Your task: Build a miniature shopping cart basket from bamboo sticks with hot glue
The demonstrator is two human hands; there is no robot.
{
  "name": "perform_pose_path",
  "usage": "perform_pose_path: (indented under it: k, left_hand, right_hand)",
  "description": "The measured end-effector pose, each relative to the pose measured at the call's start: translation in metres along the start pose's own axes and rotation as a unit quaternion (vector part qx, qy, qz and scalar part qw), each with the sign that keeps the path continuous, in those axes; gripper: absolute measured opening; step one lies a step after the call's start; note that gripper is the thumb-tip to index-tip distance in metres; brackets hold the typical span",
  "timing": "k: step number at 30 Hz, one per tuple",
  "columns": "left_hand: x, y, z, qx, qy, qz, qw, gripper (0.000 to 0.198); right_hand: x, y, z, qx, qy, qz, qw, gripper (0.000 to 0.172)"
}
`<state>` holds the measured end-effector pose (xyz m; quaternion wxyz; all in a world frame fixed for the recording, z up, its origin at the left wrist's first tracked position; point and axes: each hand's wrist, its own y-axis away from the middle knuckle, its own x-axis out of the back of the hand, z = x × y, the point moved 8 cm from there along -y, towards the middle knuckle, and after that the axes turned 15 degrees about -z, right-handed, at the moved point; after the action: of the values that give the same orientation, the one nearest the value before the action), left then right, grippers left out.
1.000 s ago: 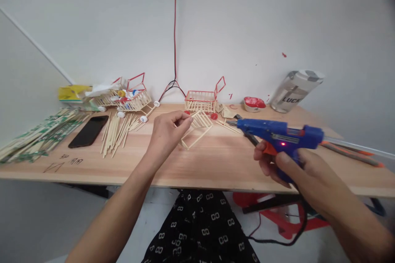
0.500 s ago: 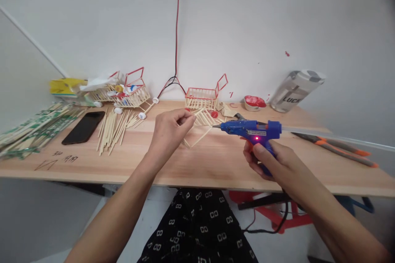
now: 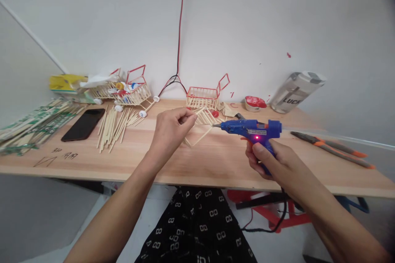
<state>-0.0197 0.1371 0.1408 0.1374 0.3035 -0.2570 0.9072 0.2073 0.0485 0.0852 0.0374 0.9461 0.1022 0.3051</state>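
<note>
My left hand point(image 3: 174, 128) pinches a small frame of thin wooden sticks point(image 3: 202, 134) with thumb and forefinger, above the middle of the table. Part of the frame is hidden behind that hand. In my right hand point(image 3: 274, 158) is a blue hot glue gun point(image 3: 251, 128), its red light lit. The gun's metal nozzle points left and meets, or nearly meets, the right corner of the stick frame. A clear glue stick point(image 3: 324, 134) juts out of the gun's back. Just behind the frame stands a miniature stick shopping cart point(image 3: 202, 98) with a red-painted rim and handle.
Loose sticks point(image 3: 112, 129), a black phone point(image 3: 83, 124) and packaged sticks point(image 3: 37, 125) lie at left. Two more miniature carts point(image 3: 132, 92) stand behind them. Pliers point(image 3: 333, 148) lie at right, near a tilted can point(image 3: 298, 91) and a dish of red paint point(image 3: 255, 102).
The view has shifted very slightly. Both hands, the glue gun and the stick frame hold almost the same positions as before.
</note>
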Motion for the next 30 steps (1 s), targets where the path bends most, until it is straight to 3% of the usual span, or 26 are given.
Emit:
perform_pose_path:
  k: [30]
  left_hand:
    - [0.0035, 0.0035, -0.0001, -0.001, 0.005, 0.007, 1.0, 0.019]
  right_hand:
    - [0.0002, -0.0019, -0.0046, 0.012, 0.004, 0.001, 1.0, 0.046]
